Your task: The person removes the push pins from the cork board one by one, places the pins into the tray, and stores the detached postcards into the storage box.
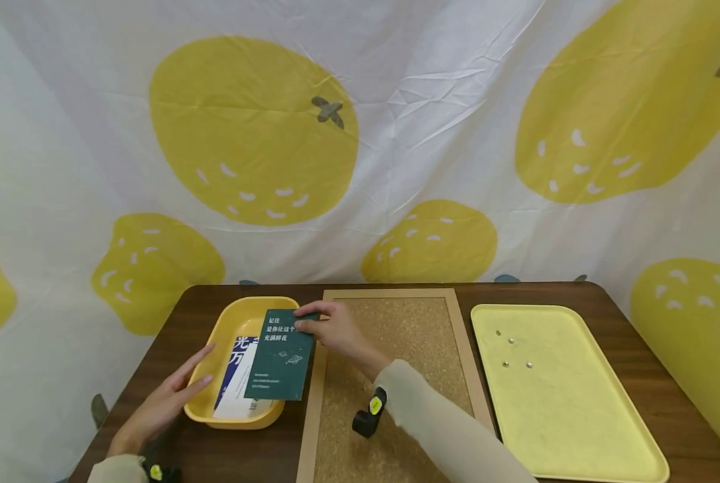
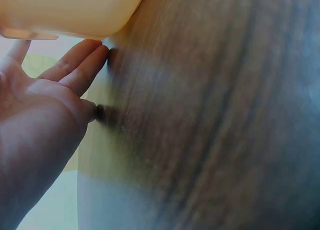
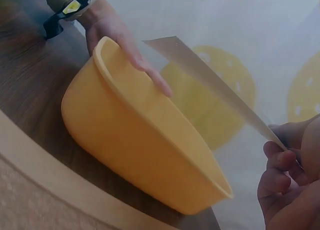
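Observation:
In the head view, my right hand (image 1: 340, 333) pinches the upper right corner of a dark green card (image 1: 280, 369) with white lettering and small planet drawings. The card is over the right part of a yellow plastic basin (image 1: 218, 322). Seen edge-on in the right wrist view, the card (image 3: 210, 85) slants above the basin's rim, clasped between thumb and fingers. My left hand (image 1: 165, 402) rests at the basin's left side, thumb and index finger extended over the rim. Its other fingers (image 2: 82, 72) stretch out under the basin's edge. Inside the basin lie white and blue printed cards (image 1: 234, 396), partly covered.
A wood-framed cork board (image 1: 396, 396) lies right of the basin, beneath my right forearm. Farther right, a pale yellow tray (image 1: 571, 416) holds several small metal pins (image 1: 511, 341). All stand on a dark wooden table (image 1: 200, 456) before a lemon-patterned cloth (image 1: 396, 134).

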`<state>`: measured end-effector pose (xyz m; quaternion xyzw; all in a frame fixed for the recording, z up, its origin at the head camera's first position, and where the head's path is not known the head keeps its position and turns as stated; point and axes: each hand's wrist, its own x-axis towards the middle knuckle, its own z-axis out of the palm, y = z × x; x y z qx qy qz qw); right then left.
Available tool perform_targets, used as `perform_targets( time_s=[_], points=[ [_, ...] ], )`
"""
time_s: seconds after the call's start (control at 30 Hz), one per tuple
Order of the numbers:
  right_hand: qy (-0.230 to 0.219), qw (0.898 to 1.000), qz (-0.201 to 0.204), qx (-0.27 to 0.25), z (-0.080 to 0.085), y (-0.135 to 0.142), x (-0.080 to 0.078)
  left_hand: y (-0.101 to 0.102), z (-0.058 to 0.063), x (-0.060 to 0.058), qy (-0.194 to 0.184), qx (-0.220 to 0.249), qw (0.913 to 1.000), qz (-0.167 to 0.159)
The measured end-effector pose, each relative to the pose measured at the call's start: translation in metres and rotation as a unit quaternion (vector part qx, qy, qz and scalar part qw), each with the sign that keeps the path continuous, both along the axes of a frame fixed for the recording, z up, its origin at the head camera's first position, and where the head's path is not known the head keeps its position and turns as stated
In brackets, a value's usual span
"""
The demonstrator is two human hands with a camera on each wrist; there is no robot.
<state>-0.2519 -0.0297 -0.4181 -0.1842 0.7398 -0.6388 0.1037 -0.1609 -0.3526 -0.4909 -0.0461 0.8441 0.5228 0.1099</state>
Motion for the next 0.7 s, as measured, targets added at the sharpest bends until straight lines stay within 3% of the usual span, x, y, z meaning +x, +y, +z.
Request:
perform_targets(
  time_s=[0.4,0.7],
  points=[
    [-0.002,1.0,-0.016,-0.023,-0.008,-0.024,-0.002,0.001,0.001,0.0,-0.016,-0.011,0.9998,0.002],
    [0.001,0.999,-0.032,-0.006,-0.011,-0.038,0.004,0.002,0.002,0.001,-0.015,-0.002,0.9999,-0.003]
  ],
)
